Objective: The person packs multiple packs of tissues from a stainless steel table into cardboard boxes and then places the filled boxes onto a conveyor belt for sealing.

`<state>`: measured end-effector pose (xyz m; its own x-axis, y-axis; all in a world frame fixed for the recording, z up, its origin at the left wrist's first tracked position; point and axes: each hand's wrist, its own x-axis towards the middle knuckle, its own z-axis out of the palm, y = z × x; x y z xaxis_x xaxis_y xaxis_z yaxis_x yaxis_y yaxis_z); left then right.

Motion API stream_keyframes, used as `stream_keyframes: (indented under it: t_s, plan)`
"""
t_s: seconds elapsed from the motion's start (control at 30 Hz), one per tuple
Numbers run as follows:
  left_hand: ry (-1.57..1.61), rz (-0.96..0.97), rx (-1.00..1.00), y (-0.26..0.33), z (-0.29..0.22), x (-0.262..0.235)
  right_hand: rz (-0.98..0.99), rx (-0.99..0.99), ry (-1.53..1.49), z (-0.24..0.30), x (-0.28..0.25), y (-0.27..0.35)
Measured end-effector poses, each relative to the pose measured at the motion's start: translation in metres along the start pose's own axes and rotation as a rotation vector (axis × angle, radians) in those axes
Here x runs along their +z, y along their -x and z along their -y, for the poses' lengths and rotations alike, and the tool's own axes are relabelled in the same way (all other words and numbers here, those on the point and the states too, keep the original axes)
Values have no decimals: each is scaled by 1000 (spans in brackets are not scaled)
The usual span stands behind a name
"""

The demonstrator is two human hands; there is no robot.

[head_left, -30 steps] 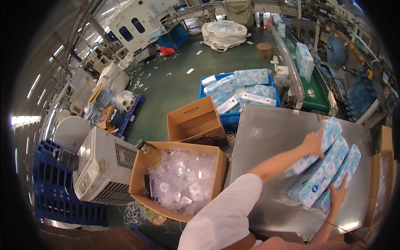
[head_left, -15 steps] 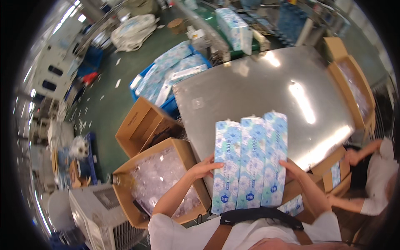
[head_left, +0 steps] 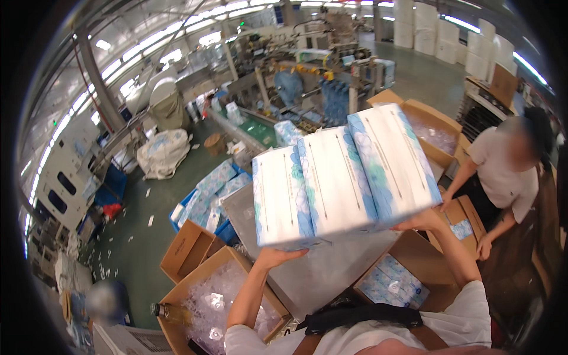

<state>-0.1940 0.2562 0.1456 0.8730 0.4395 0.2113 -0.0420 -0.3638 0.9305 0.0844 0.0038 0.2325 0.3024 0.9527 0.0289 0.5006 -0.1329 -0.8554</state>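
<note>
Three blue-and-white floral tissue packs (head_left: pixel 337 180) are held side by side in a row, raised and tilted above the metal table. Their pale, broad faces show. At the row's lower left corner is my left hand (head_left: pixel 280 258), its fingers partly hidden beneath the packs. My right hand (head_left: pixel 421 220) grips the lower right end, fingers also partly out of sight underneath. Below the right forearm stands an open cardboard box (head_left: pixel 441 275), with several similar packs (head_left: pixel 393 283) lying inside it.
The metal table (head_left: pixel 355 254) lies beneath the packs. At lower left, a cardboard box (head_left: pixel 236 260) holds clear plastic bags and a tape roll (head_left: pixel 171 312). A blue crate (head_left: pixel 176 214) of packs stands beyond. To the right, a co-worker (head_left: pixel 503 171) handles another box (head_left: pixel 464 222).
The three packs have been lifted up and away from me and tipped, so broad faces now show instead of narrow sides. The view has risen, bringing in more of the hall and the co-worker.
</note>
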Motion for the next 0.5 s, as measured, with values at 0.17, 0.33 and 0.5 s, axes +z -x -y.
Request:
stream_keyframes:
  t_s: [0.17, 0.33, 0.5]
  plan:
    - [-286, 102, 87, -8, -45, 82, -263, -188, 85, 44, -34, 114]
    - [135, 228, 95, 59, -36, 166, -473, -328, 65, 65, -46, 211]
    - [1111, 344, -770, 137, -31, 246, -289, 146, 26, -51, -35, 221]
